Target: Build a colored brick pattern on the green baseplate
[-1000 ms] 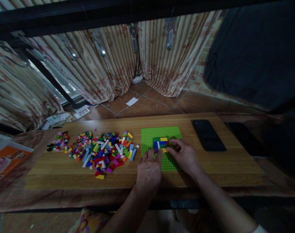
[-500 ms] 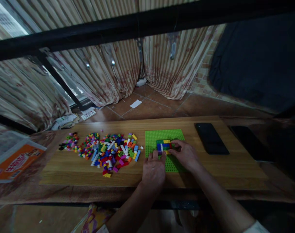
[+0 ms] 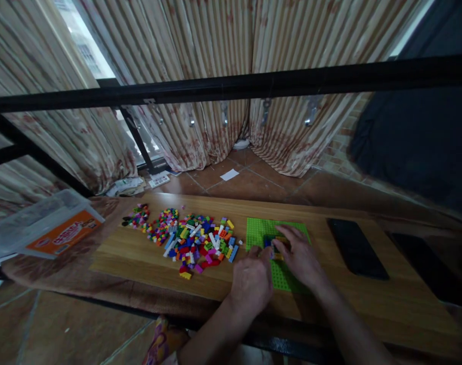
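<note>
A small structure of toy bricks (image 3: 268,241), with blue and yellow showing, stands on a green studded baseplate (image 3: 286,282). My left hand (image 3: 253,279) is closed at the structure's left front, its fingers curled and bent down against it. Whatever its fingertips pinch is hidden. From the right, my right hand (image 3: 301,258) reaches over the structure, thumb near its front and fingers along the far side, gripping it between them. Both hands cover much of the structure. To the left lies a wide pile of loose toy bricks (image 3: 200,243) in many colours.
The wooden board (image 3: 139,268) carries the bricks, baseplate and a black phone (image 3: 357,248) on the right. Another dark flat device (image 3: 428,263) lies beyond it. A clear plastic box (image 3: 56,218) with an orange label stands at left. A black rail (image 3: 215,88) crosses behind.
The head view has shifted, so the board sits lower and further right. My right hand has moved from the structure's right side to over it; my left fingers have curled in more tightly.
</note>
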Demonstrator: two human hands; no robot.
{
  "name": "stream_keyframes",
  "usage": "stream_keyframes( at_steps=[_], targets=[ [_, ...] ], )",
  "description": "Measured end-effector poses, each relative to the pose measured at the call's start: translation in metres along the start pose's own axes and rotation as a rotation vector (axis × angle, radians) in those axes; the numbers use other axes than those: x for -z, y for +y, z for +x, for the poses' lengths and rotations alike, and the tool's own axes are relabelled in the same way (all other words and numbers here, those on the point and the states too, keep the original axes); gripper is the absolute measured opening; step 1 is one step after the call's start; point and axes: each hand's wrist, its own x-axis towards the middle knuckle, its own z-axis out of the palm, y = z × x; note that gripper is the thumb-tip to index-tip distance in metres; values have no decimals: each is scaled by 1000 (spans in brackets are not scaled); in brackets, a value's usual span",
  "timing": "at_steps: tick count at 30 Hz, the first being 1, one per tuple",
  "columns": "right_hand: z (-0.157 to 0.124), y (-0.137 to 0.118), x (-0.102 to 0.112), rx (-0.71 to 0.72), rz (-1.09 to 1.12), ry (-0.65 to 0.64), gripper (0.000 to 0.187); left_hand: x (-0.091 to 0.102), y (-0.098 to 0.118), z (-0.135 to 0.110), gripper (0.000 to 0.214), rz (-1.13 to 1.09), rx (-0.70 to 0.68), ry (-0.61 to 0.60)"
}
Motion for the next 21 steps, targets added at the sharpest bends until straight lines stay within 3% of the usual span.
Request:
stream_keyframes(
  at_steps=[7,21],
  targets=[
    [-15,-2,-18,144,-78,-199,48,12,9,0,23,-155,-13,104],
    [-23,-11,-18,107,-78,-118,36,8,16,-6,23,-249,-47,146]
  ],
)
